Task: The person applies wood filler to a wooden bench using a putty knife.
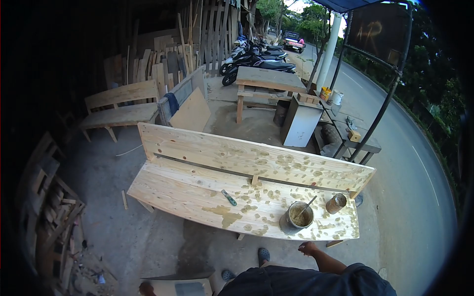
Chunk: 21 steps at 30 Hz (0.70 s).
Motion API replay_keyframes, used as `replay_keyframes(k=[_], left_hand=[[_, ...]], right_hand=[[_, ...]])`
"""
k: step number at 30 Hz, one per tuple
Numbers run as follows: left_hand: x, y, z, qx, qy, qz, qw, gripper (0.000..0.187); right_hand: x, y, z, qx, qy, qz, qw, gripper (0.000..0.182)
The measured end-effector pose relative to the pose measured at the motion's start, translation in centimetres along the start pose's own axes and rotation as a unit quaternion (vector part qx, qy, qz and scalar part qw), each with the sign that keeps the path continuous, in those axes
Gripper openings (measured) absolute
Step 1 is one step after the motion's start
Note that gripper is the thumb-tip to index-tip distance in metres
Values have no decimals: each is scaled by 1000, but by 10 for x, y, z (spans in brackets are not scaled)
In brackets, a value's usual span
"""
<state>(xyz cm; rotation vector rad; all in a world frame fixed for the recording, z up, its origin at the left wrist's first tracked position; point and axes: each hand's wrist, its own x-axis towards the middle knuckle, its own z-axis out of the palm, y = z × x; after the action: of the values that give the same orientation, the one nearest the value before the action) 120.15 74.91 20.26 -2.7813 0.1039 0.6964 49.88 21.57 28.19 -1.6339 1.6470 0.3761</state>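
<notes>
A long pale wooden bench [182, 190] with a backrest stands before me, spotted with greenish-brown filler patches. On its seat lie a green-handled putty knife [229, 198], a bucket of brownish paste [296, 217] with a stick in it, and a rusty can [336, 203]. My right hand [308, 248] hangs just off the front edge, below the bucket; its fingers look curled, and I cannot make out anything in them. At the bottom left, my left hand [146, 288] is dark and small beside a cardboard box [180, 286]; its fingers are unclear.
Another bench [121, 111] and leaning planks stand at the back left. Scrap wood [59, 222] is piled at the left. Behind the bench are a worktable [269, 77], a white-fronted cabinet [298, 123] and motorbikes [256, 64]. A road [395, 128] runs along the right.
</notes>
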Motion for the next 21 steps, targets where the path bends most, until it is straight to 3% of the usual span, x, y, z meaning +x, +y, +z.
replay_keyframes(k=[8, 10, 11, 13, 14, 16, 20, 21], left_hand=[[4, -3, 0, 42, -17, 36, 998, 26], [-7, -3, -1, -141, 18, -60, 988, 23], [-8, -3, -5, -141, 19, -59, 988, 23], [2, -12, 1, -55, -47, 27, 997, 24], [4, -13, 3, -54, -47, 27, 997, 24], [4, -9, 4, -231, -68, -81, 967, 27], [-10, -2, -4, -222, -30, -79, 971, 28], [-16, 5, -7, -197, 3, -116, 974, 29]], right_hand=[[0, 3, 4, -12, 5, 0, 1000, 40], [-1, 4, 4, -17, -1, 1, 1000, 40], [0, 3, 3, -16, 0, 1, 1000, 40], [-1, 0, 4, -62, 32, -59, 996, 35], [-1, 0, 4, -61, 31, -58, 996, 35], [-1, -4, 0, -57, 33, -54, 996, 35], [-4, -13, -5, -16, 3, -16, 1000, 41], [-5, -15, -6, -4, -1, -3, 1000, 41]])
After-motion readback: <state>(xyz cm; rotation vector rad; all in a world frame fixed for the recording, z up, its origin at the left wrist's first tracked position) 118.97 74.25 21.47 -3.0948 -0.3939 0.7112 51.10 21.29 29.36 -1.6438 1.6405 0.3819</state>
